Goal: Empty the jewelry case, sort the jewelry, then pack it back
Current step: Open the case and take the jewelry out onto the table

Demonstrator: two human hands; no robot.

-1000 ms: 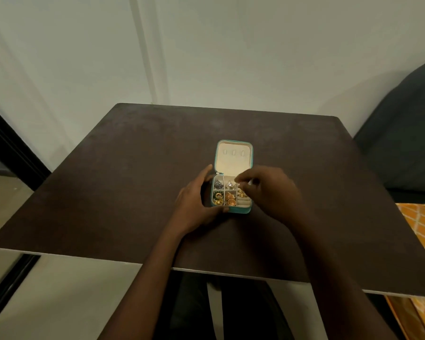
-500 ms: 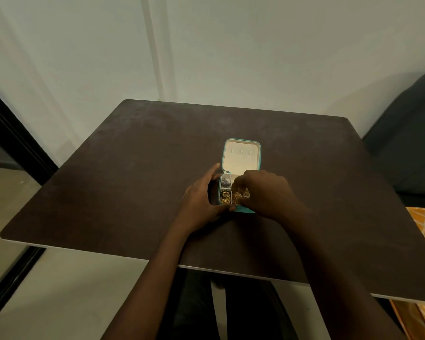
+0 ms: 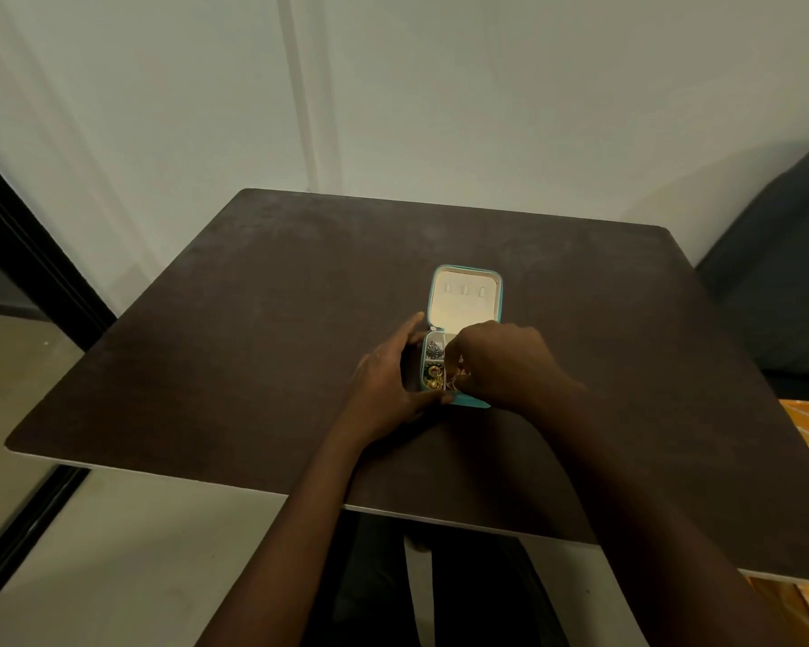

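Nearest, at the front of the dark table (image 3: 253, 329): two bare arms reaching in to one small thing.

Left hand (image 3: 384, 385) wrapped round the left side of the jewelry case (image 3: 475, 403), thumb at the near edge, fingers up along the side. Gripping it so as to keep it from sliding. Same hold as a second ago.

Right hand (image 3: 500, 361) bent over the right half of the case, fingertips down inside. A second ago up at the far right pockets; now further in and more to the near middle. Tips pinched on a thin gold piece (image 3: 457, 376), likely a chain or an earring, too small and dim to say which. Looks just lifted off the pocket floor, so the first pick of the emptying step, with nearly all of the job still to do.

Inside the case: small pockets with pale walls. Near left pocket full of gold and green bits (image 3: 433, 373). Far left pocket holding one dark sparkly piece (image 3: 434, 350). Far middle pocket pale and maybe bare. Right pockets hidden under the hand.

Behind that, the lid (image 3: 463, 305) flung open and lying back, cream inside, three little tabs near the top, nothing hung on them.

Nothing set out on the table yet.

Farthest: a pale wall, and a dark seat (image 3: 776, 273) off to the right.
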